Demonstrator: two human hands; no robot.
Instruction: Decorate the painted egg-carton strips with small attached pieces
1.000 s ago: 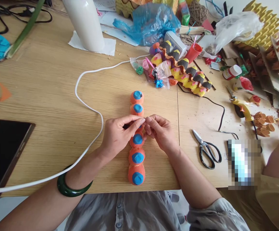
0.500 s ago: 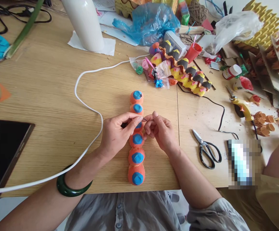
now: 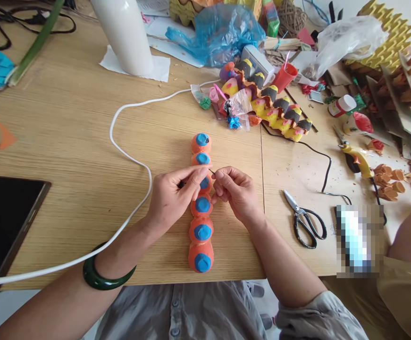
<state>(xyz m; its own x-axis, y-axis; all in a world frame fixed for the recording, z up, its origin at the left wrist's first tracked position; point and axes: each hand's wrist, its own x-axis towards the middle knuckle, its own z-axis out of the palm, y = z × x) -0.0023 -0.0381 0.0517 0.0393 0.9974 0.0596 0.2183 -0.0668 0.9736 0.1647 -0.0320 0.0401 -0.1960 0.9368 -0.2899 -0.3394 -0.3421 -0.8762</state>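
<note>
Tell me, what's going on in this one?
A person's left hand and right hand pinch a thin dark piece between their fingertips, too small to identify. Below them, an orange bumpy strip, each visible bump topped with blue, lies on the wooden table. Scissors lie to the right, unheld.

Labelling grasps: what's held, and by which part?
Left hand and right hand pinch a thin dark strand at opposite ends of its visible stretch.
</note>
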